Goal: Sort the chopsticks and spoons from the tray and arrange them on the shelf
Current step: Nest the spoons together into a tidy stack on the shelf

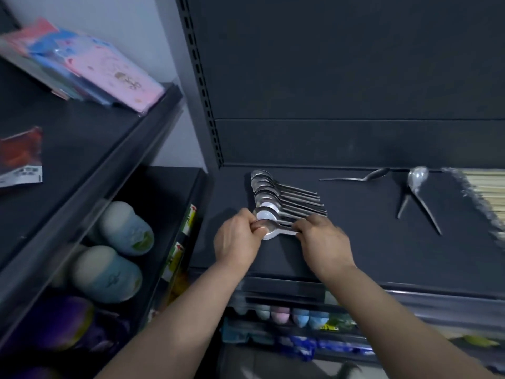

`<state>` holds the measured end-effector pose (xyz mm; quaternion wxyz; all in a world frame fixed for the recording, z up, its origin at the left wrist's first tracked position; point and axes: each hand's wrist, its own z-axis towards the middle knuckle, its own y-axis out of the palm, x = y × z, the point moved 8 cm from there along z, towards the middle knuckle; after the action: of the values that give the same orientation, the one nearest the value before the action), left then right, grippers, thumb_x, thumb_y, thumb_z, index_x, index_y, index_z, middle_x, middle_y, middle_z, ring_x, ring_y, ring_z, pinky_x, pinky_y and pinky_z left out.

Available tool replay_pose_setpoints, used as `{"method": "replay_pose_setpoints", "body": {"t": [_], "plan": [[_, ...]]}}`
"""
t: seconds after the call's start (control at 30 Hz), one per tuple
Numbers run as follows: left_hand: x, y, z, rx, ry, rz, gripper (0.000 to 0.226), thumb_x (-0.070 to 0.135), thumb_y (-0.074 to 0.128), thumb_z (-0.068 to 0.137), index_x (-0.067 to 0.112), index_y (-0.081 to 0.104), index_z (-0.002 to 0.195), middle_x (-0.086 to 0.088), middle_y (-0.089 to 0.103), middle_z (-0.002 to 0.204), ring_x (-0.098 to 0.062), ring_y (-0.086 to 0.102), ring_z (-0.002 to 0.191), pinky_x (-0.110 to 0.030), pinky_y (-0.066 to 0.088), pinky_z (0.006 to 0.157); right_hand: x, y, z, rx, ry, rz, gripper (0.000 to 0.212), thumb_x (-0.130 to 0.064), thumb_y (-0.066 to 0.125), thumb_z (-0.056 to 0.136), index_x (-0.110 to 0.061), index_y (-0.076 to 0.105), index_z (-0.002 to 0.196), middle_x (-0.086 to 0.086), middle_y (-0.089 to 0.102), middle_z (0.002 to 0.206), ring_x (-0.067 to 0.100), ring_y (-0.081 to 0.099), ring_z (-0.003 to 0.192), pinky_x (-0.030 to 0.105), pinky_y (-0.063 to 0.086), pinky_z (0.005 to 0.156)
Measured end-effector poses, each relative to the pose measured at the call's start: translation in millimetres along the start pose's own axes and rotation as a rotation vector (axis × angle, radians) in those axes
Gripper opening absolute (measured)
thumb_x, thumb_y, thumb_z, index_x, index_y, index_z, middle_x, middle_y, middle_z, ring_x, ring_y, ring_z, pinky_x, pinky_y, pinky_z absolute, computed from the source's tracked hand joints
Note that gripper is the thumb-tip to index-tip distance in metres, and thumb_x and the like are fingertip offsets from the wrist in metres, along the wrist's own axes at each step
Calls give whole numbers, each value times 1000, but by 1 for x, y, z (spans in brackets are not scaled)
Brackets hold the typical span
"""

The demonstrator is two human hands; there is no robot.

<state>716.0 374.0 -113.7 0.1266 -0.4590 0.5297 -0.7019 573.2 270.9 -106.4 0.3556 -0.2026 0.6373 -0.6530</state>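
Spoon row [276, 198] on shelf [355, 247] looked mostly built. Left hand [237, 242] pinched end spoon [271, 230] at bowl, right hand [325, 242] at handle. Loose spoons [418, 181] right of row likely remained.

Bare left hand [237, 243], bare right hand [324, 243], forearms uncovered to frame edge

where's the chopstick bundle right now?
Head view, far right edge of the dark shelf: the chopstick bundle lies just right of the loose spoons.
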Motion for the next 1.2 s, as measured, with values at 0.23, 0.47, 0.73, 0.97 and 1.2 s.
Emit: {"method": "replay_pose_setpoints", "body": {"t": [0.23,0.47,0.73,0.97,1.2], "plan": [[31,-18,-1,175,171,23,25,33,71,84,24,57,103,6,58,102,-17,59,92,-30,43,65,10,-14,3,162,-39,-77,25,-9,82,64,-23,74,82,0,63,76,27,58,75,32,44,60],[108,22,3,3,323,18,12,28,66,87,26,64,98,9,64,101,-13,61,98,-30,49,75,66,-29,4,138,41,-51,20,-14,71,78,-25,73,94,0,65,86,27,59,85,36,44,66],[207,99,16,-157,398,72,16,31,61,90,27,63,106,9,69,104,-17,59,106,-32,48,85,192,-55,-1,161,245,35,28,-21,50,94,-25,65,117,-1,64,110,24,53,108,36,41,82],[257,125,49,-5,345,173,36,12,50,94,19,53,129,-1,54,131,-25,43,121,-36,41,92,274,-64,9,61,398,118,32,-34,50,94,-21,51,124,2,59,117,24,52,112,35,43,81],[257,146,69,-102,254,314,20,29,50,98,21,66,108,-3,66,112,-26,53,110,-36,43,86,294,-51,27,-22,403,244,27,-27,61,86,-20,52,111,1,59,110,26,57,104,34,45,76]]}}
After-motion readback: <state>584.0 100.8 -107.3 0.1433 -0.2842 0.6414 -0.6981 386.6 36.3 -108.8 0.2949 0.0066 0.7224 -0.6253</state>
